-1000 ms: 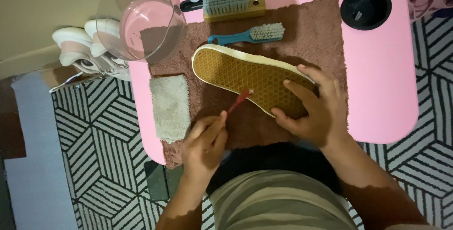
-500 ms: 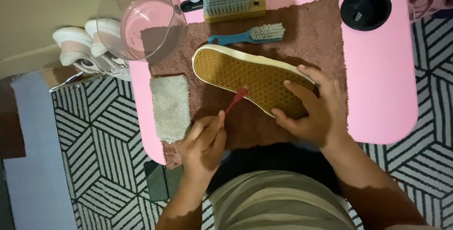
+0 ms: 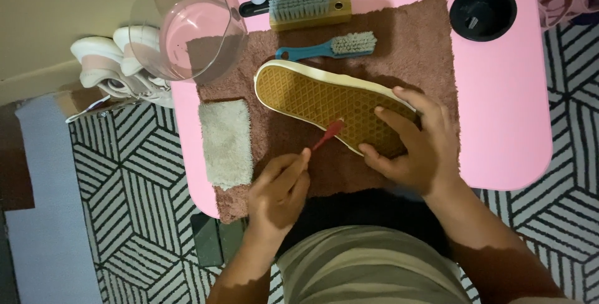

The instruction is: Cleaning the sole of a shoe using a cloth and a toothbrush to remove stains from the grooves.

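Tan waffle sole faces up: the shoe (image 3: 331,107) lies upside down on the brown towel (image 3: 424,48) over the pink surface (image 3: 505,123), and I've got my right hand (image 3: 415,148) clamped over its heel end w/ fingers spread on the rubber. Left hand (image 3: 281,188) pinches a small red brush (image 3: 327,132), tip touching the sole's near edge abt mid-length. Progress, best guess: scrubbing underway, can't tell which grooves are clean vs dirty, tread looks evenly tan. Blue-handled brush (image 3: 331,47) and wooden brush (image 3: 309,9) lie idle just beyond the shoe; pale cloth (image 3: 226,142) lies left, unused by the look; clear bowl (image 3: 187,26) at the corner.
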